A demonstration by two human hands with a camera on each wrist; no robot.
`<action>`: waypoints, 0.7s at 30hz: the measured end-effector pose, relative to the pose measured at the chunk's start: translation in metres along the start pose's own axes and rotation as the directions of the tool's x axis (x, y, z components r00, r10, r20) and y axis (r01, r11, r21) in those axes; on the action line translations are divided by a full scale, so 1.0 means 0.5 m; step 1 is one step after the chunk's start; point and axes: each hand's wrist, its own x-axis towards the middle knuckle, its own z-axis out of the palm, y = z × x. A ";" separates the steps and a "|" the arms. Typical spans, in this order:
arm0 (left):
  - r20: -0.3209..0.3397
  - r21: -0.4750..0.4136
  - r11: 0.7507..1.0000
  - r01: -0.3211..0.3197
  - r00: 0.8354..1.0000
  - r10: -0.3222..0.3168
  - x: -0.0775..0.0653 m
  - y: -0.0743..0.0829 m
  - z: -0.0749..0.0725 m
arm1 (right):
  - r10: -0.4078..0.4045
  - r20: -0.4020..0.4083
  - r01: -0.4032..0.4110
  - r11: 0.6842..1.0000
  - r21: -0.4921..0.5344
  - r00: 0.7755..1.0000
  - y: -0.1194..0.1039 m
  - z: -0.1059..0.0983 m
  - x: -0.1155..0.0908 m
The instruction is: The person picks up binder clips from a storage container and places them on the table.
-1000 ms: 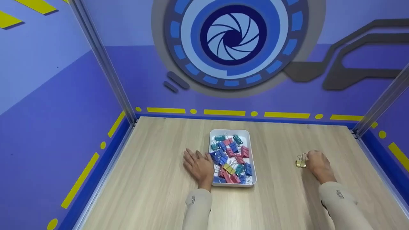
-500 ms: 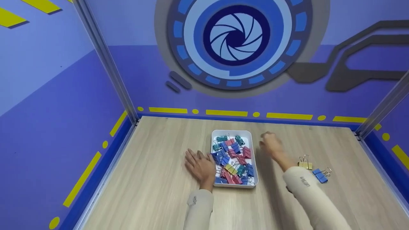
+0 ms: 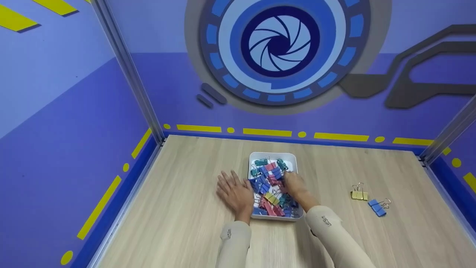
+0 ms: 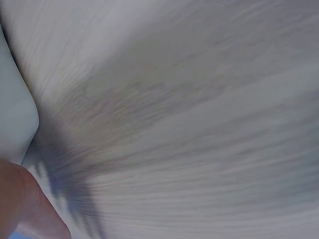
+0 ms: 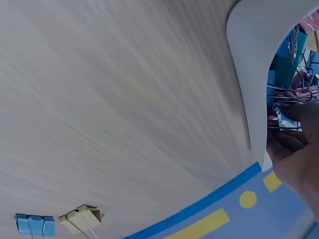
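Note:
A white tray [image 3: 273, 153] stands mid-table, filled with binder clips in blue, red, green and yellow, among them a yellow clip [image 3: 272, 198]. My left hand [image 3: 236, 195] lies flat on the table against the tray's left side, fingers spread and thumb at the rim. In the left wrist view only a finger [image 4: 42, 209] and the tray's wall [image 4: 17, 109] show. My right hand [image 3: 295, 186] reaches over the tray's right rim. In the right wrist view, its thumb and fingers [image 5: 281, 144] pinch around a binder clip's wire handle, its body mostly hidden.
Right of the tray, a gold-yellow binder clip [image 3: 359, 195] stands on the wooden table [image 3: 178, 208] with its handles up. Close beside it lies a blue binder clip [image 3: 378, 207], tilted. Blue-purple panels [image 3: 160, 85] enclose the table at the back and sides.
My right hand has left the yellow clip on the right, revealing the blue clip beside it, and has moved left into the tray. My left hand stays beside the tray.

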 end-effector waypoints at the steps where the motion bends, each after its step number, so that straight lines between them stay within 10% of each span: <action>1: -0.003 0.000 1.000 -0.001 1.000 0.001 -0.001 0.001 0.000 | -0.002 -0.027 0.002 1.000 -0.005 1.000 0.001 0.003 -0.002; 21: 0.003 0.017 1.000 0.003 1.000 -0.003 0.005 -0.003 0.000 | 0.133 0.039 -0.138 0.971 0.196 0.990 -0.004 -0.004 0.001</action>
